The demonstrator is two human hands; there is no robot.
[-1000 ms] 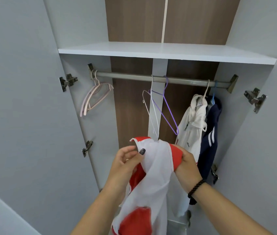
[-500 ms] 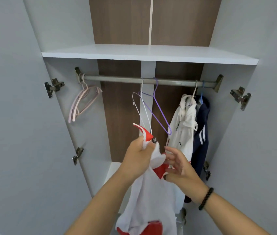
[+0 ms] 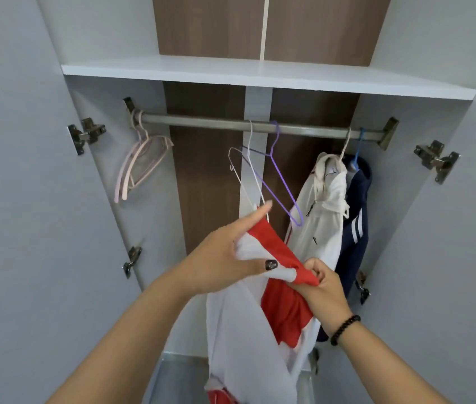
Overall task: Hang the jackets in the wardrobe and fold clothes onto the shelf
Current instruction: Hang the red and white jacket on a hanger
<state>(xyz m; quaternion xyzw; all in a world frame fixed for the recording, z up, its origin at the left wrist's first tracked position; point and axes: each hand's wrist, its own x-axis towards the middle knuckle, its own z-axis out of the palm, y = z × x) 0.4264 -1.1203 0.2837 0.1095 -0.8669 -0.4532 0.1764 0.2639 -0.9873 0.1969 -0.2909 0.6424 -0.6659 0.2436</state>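
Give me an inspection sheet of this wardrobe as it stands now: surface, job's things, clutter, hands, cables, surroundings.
Surface: white shelf above the rail; nothing seen on the part in view.
Job's things: red and white jacket held in front of the wardrobe, not on a hanger; white jacket and navy jacket hang at the rail's right end.
Clutter: pink hangers at the left end, white hanger and purple hanger mid-rail, all bare.
Hands: left hand and right hand both grip the red and white jacket.
Cables: nothing seen.
Surroundings: open doors with metal hinges; brown back panel.
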